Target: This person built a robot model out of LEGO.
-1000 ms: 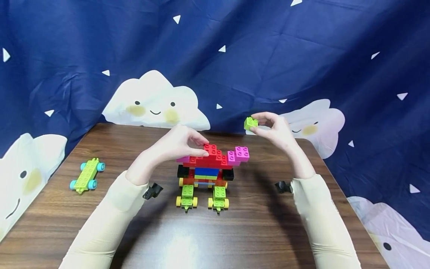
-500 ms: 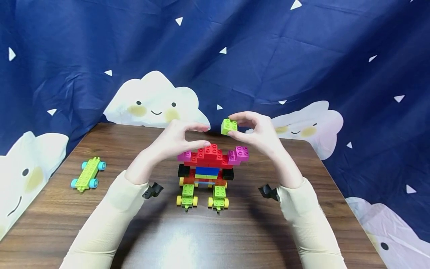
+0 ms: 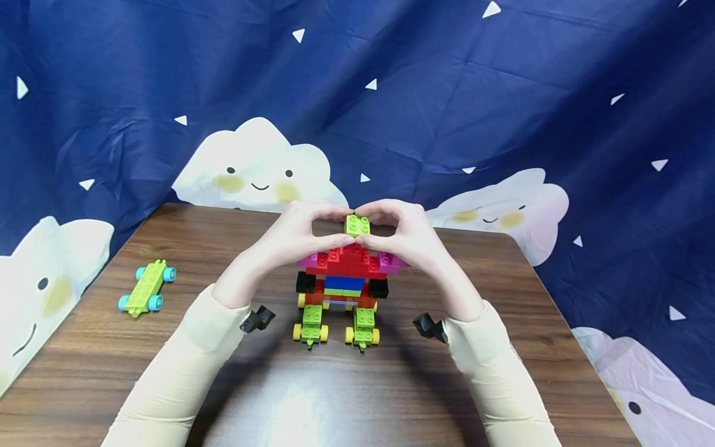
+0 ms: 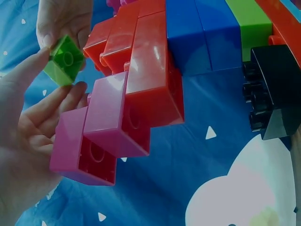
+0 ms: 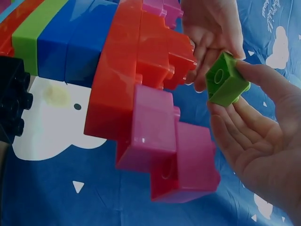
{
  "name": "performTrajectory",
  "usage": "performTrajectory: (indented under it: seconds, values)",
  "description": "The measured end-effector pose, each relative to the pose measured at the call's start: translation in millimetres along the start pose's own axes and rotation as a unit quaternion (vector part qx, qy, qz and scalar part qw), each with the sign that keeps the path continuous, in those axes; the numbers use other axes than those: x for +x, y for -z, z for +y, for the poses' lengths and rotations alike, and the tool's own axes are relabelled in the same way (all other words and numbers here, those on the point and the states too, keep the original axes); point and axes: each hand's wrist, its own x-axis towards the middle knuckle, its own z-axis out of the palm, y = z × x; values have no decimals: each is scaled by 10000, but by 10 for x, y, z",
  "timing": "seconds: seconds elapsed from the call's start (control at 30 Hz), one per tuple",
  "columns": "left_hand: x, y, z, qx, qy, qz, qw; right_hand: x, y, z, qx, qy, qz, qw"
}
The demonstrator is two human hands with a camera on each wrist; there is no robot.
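A lime-green toy brick (image 3: 357,225) is held just above the stepped red top (image 3: 347,264) of a brick figure, its hollow underside showing in both wrist views. My right hand (image 3: 410,233) pinches it between thumb and fingers. From the other side my left hand (image 3: 287,236) has thumb and fingertips on the same brick (image 4: 65,61). A gap shows between the brick and the red studs in the wrist views. Pink bricks (image 5: 195,160) form the figure's side arms, partly hidden by my hands in the head view. Its middle has blue bricks (image 3: 344,284).
Black bricks (image 3: 378,288) stick out at the figure's sides. It stands on green wheeled bases (image 3: 363,329) with yellow wheels. A separate green car base (image 3: 146,288) with blue wheels lies on the left of the wooden table (image 3: 475,372). A blue cloud-print curtain (image 3: 419,112) hangs behind.
My right hand has brought the green brick left, over the figure's top. My left hand has let go of the red top, opened and moved its fingers onto the green brick.
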Motion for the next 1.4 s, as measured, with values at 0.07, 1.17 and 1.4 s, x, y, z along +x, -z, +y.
performTrajectory:
  seconds: [0.07, 1.17, 1.4]
  values:
    - [-1, -1, -5, 43, -68, 6, 10000, 0, -14, 8, 13, -13, -20, 10000]
    - [-46, -8, -76, 199, 140, -217, 9995, 5, -44, 184, -332, -175, -503, 9980]
    - [-58, -12, -74, 218, 157, -239, 9994, 8, -49, 211, -354, -196, -647, 9971]
